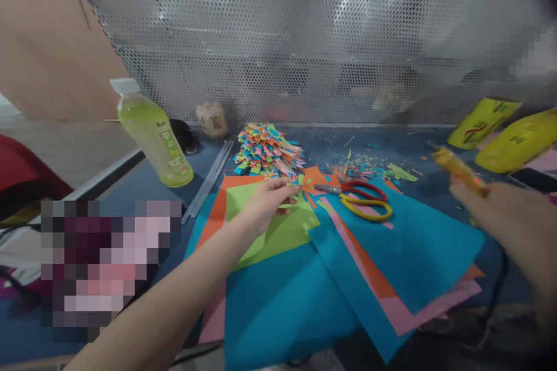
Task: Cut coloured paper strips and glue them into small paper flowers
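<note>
My left hand [272, 200] is closed in a pinch on a small cut piece of coloured paper [300, 180], above a light green sheet [248, 208]. Raised at the right, my right hand [483, 200] is wrapped round a yellow glue gun [456, 168], its tip pointing left and away from me; motion blurs it. A dark cord [500, 278] hangs below that hand. Between the hands, scissors [365, 200] with one red and one yellow handle lie on blue, pink and orange paper sheets [426, 255]. Behind my left hand stands a many-coloured bundle of folded paper pieces [267, 148].
A bottle of green drink [152, 133] stands at the left, beside clear sticks [211, 177]. Paper scraps [369, 165] litter the back of the table. Yellow packages [517, 142] and a phone [535, 178] lie at the right. A perforated metal panel [278, 29] closes off the back.
</note>
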Action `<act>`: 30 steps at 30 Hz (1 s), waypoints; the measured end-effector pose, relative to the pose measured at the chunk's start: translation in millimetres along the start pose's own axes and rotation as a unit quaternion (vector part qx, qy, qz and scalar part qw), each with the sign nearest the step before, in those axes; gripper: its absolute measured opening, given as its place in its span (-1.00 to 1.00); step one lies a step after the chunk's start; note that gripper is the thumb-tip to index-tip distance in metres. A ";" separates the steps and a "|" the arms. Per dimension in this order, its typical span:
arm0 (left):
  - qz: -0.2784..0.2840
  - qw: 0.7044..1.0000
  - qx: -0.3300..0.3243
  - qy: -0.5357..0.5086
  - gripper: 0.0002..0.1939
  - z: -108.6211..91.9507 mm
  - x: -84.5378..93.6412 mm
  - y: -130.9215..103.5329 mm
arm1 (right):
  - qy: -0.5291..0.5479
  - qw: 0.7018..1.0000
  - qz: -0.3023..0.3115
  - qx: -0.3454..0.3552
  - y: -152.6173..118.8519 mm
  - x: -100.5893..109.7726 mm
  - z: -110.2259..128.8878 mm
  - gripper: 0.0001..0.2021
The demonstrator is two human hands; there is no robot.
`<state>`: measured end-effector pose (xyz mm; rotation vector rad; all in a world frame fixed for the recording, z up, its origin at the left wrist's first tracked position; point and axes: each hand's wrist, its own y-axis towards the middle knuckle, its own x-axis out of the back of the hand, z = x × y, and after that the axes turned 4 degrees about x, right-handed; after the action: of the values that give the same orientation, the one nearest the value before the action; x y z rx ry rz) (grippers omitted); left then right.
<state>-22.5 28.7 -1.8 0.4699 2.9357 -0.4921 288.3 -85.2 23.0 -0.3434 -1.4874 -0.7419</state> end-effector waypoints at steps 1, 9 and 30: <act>0.005 1.000 0.005 -0.002 -0.77 -0.1 -1.1 -0.4 | 0.002 1.000 -0.028 -0.005 -6.5 9.6 7.5 -0.56; 0.012 0.999 0.010 -0.041 -0.81 -7.9 -3.5 -4.7 | 0.251 0.953 -0.085 0.149 -30.8 49.8 85.6 -0.66; -0.067 0.991 -0.102 0.045 -0.83 -13.6 6.4 -2.9 | 0.328 0.871 -0.176 0.322 -31.4 -30.9 119.3 -0.49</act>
<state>-30.4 32.5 10.7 0.2775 3.0739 -0.1841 179.1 -25.8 -3.6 0.6559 -1.0538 -0.5171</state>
